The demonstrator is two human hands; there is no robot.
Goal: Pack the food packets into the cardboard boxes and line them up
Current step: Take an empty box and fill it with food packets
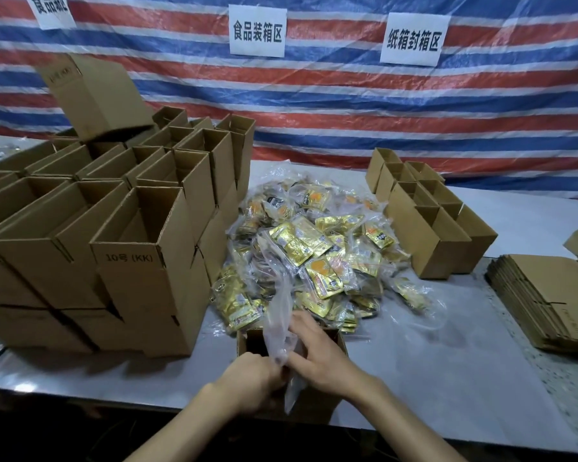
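An open cardboard box stands at the table's front edge, right below me. A clear plastic bag hangs into its mouth. My left hand grips the bag's lower part at the box's near rim. My right hand lies over the box opening and holds the same bag from the right. Behind the box lies a heap of gold food packets, many of them in clear bags. What is inside the box is hidden by my hands.
Stacked open empty boxes fill the left of the table. Two short rows of open boxes stand at the back right. Flattened cartons lie piled at the right edge. A striped tarp with paper signs hangs behind.
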